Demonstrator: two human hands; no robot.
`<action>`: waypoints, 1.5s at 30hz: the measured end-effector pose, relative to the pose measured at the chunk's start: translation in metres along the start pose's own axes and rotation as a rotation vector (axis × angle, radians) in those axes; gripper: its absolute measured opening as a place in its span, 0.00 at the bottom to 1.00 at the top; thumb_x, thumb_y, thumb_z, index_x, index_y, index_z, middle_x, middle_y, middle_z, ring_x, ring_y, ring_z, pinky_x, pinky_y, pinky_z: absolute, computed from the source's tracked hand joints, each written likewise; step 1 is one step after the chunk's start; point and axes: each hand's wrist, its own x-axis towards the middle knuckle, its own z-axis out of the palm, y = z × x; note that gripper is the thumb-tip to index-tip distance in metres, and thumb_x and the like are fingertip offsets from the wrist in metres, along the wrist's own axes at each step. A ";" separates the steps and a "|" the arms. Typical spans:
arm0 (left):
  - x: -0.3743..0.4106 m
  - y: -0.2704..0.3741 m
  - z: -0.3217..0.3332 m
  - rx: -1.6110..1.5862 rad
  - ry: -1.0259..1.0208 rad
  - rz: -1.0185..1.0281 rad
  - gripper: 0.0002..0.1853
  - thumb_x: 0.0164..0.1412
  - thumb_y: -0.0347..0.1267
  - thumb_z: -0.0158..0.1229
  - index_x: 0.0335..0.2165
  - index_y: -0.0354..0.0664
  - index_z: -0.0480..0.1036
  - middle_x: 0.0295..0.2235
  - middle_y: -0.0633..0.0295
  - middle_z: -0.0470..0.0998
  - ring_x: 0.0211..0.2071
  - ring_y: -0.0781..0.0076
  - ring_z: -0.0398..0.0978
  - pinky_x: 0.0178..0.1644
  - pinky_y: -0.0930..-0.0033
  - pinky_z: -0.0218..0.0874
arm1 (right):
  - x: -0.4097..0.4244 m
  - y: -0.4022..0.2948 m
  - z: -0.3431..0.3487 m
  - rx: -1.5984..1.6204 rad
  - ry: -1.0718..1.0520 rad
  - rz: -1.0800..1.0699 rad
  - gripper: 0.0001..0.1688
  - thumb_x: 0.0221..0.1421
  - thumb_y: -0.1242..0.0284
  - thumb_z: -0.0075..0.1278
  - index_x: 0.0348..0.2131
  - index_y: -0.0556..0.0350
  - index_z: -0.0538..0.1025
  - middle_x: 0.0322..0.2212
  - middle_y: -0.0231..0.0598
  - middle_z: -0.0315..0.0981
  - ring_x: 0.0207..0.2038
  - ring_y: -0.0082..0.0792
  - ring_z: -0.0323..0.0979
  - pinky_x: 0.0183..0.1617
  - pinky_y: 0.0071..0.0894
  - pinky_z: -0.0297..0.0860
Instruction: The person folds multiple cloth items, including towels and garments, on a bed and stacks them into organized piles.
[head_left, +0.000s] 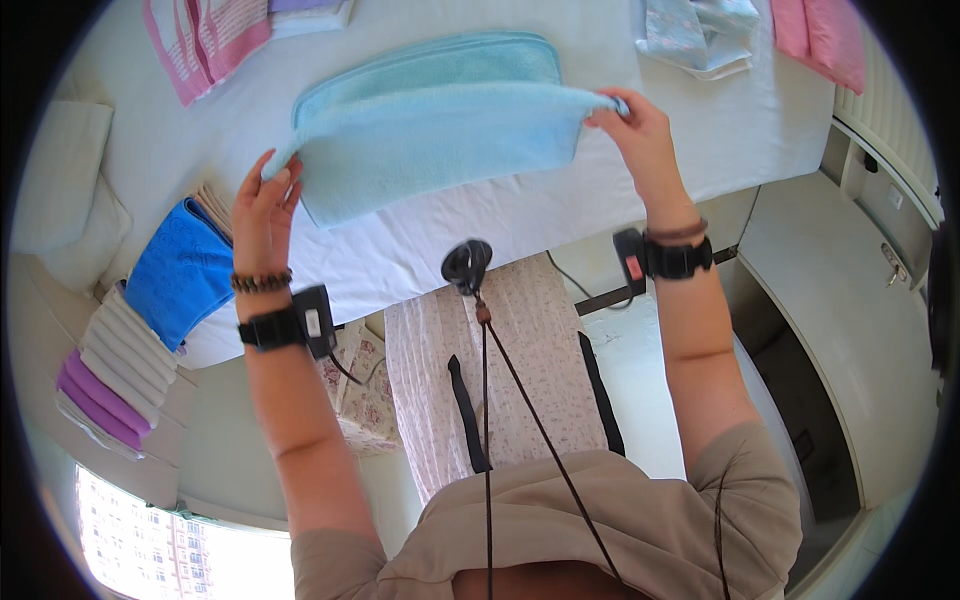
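Observation:
A light blue towel (442, 142) stretches between my two hands over the white bed sheet (420, 225). Its far part lies on the sheet, while the near layer is lifted along a raised edge. My left hand (266, 199) pinches the left corner between thumb and fingers. At the other end, my right hand (637, 131) grips the right corner, which is bunched in the fingers. Each wrist wears a black strap with a small box. The underside of the towel is hidden.
Left of me lie a bright blue towel (184, 266) and a stack of white and purple folded cloths (120, 367). A pink-and-white towel (206, 45), a floral cloth (697, 34) and pink fabric (821, 41) lie farther back. A pendant (466, 266) hangs before me.

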 end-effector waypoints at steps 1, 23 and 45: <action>0.016 0.003 0.003 0.093 0.002 -0.003 0.17 0.51 0.26 0.52 0.42 0.34 0.65 0.38 0.55 0.72 0.36 0.71 0.72 0.40 0.75 0.62 | 0.018 0.002 -0.002 -0.103 -0.024 -0.024 0.11 0.48 0.74 0.48 0.33 0.64 0.72 0.21 0.33 0.70 0.25 0.18 0.65 0.28 0.15 0.60; 0.071 -0.013 0.000 0.351 0.246 0.004 0.32 0.37 0.31 0.61 0.43 0.27 0.62 0.35 0.50 0.71 0.34 0.65 0.70 0.40 0.68 0.62 | 0.088 0.027 0.041 0.208 -0.233 0.385 0.26 0.45 0.67 0.53 0.41 0.65 0.66 0.37 0.37 0.67 0.40 0.29 0.65 0.44 0.28 0.62; -0.137 0.148 -0.310 1.342 0.817 1.026 0.14 0.38 0.16 0.55 0.28 0.41 0.67 0.31 0.63 0.74 0.30 0.70 0.70 0.31 0.74 0.61 | -0.087 -0.173 0.326 -0.346 -0.527 -0.941 0.18 0.27 0.85 0.52 0.25 0.56 0.68 0.26 0.36 0.65 0.31 0.38 0.63 0.33 0.29 0.61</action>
